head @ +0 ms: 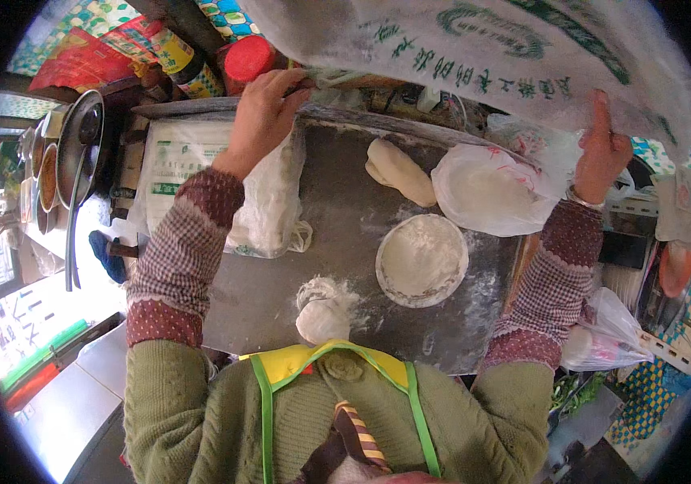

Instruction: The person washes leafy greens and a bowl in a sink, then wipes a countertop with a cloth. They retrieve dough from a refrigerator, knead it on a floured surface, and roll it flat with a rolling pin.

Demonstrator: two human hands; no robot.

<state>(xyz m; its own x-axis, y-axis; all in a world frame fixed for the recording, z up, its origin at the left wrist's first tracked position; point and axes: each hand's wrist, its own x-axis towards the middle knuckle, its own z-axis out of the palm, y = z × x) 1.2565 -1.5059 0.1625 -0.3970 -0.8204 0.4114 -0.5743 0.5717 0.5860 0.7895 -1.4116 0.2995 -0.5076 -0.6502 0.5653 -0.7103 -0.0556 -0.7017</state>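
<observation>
My left hand (pixel 270 112) grips a gathered edge of a large white printed plastic sack at the table's far edge. My right hand (pixel 604 145), index finger extended, is against the same white sack (pixel 485 54), which hangs spread across the far side; its grip is partly hidden. Between my arms, the dark tabletop (pixel 333 199) bears a long piece of dough (pixel 400 172), a round bowl of flour (pixel 422 260) and a bowl covered in white plastic (pixel 491 187). A floured lump of dough (pixel 321 314) lies close to my chest. Plastic-wrapped goods (pixel 270 199) lie beside my left forearm.
At the far left, a metal pan (pixel 82 139) holds a long-handled ladle (pixel 76 218). A dark bottle with a yellow label (pixel 185 63) and a red-lidded jar (pixel 250 58) stand behind my left hand. A plastic bag (pixel 603 336) is right of my right arm, above green leaves (pixel 584 390).
</observation>
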